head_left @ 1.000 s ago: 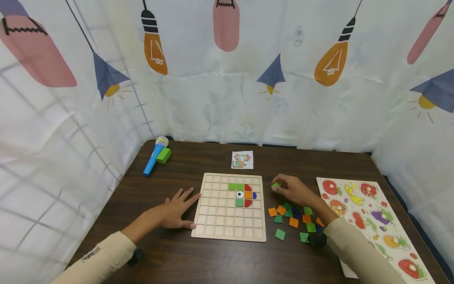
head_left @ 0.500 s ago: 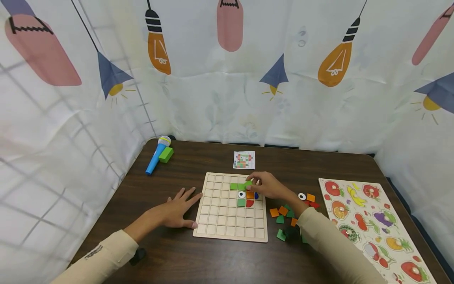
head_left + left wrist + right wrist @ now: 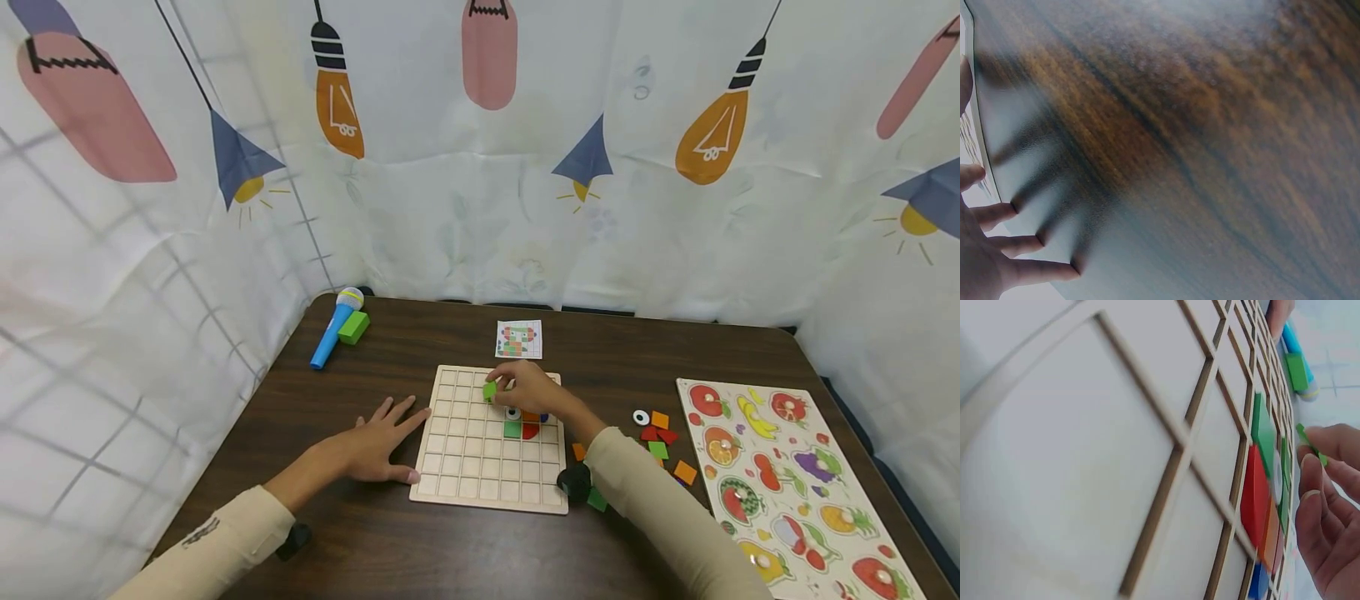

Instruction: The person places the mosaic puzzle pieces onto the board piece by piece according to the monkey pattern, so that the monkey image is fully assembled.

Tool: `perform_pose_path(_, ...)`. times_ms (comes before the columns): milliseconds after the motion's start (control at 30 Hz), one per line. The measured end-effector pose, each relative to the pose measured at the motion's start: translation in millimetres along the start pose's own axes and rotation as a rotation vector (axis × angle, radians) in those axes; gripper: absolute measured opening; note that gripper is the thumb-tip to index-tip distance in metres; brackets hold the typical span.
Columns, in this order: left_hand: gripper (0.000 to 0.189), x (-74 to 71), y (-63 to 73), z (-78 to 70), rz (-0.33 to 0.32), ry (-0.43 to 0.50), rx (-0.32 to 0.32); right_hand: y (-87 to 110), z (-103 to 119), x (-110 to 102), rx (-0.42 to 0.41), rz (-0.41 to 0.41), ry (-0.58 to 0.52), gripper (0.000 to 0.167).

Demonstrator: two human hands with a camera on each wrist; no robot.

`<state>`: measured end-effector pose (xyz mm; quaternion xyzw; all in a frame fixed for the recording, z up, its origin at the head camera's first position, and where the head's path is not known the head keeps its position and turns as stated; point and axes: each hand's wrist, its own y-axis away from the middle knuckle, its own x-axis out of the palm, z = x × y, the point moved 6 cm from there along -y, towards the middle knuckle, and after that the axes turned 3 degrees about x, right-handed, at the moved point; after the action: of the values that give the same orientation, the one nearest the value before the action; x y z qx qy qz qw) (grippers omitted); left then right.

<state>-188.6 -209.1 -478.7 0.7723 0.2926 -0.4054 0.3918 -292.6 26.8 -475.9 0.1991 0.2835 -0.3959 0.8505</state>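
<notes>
My right hand (image 3: 528, 389) pinches a light green square tile (image 3: 1312, 445) between thumb and fingers, over the upper part of the wooden grid board (image 3: 465, 467). The right wrist view shows that tile tilted and raised off the grid. Set in cells near the hand are a darker green square (image 3: 512, 429), a red quarter-round piece (image 3: 530, 431), a white eye disc (image 3: 513, 413), an orange square and a blue piece, partly hidden by the hand. With fingers spread, my left hand (image 3: 375, 446) rests on the table, its thumb and index fingertip at the board's left edge.
Behind the board lies a small printed pattern card (image 3: 519, 339). Loose orange, green and red tiles, including an orange square (image 3: 684, 472), lie right of the board, partly under my sleeve. Beyond them is a fruit picture board (image 3: 795, 475). A toy microphone (image 3: 330, 337) and green block (image 3: 354, 327) sit back left.
My right hand has carried the light green tile leftward from beside the loose pieces, across the board's right columns to its upper middle. My left hand stays at the board's edge.
</notes>
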Motion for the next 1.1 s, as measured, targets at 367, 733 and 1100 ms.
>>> perform_pose_path(367, 0.101, 1.8, -1.7, 1.6, -0.002, -0.006, -0.004, -14.2, 9.0, 11.7, 0.058, -0.023, 0.075, 0.029)
perform_pose_path(733, 0.101, 1.0, -0.7, -0.3, 0.009, -0.003, -0.011, -15.0, 9.9, 12.3, 0.118, -0.045, 0.143, 0.026)
perform_pose_path(1100, 0.100, 1.2, -1.2, 0.5, 0.014, -0.001, -0.010, -16.6, 7.8, 10.3, 0.109, -0.038, 0.158, 0.023)
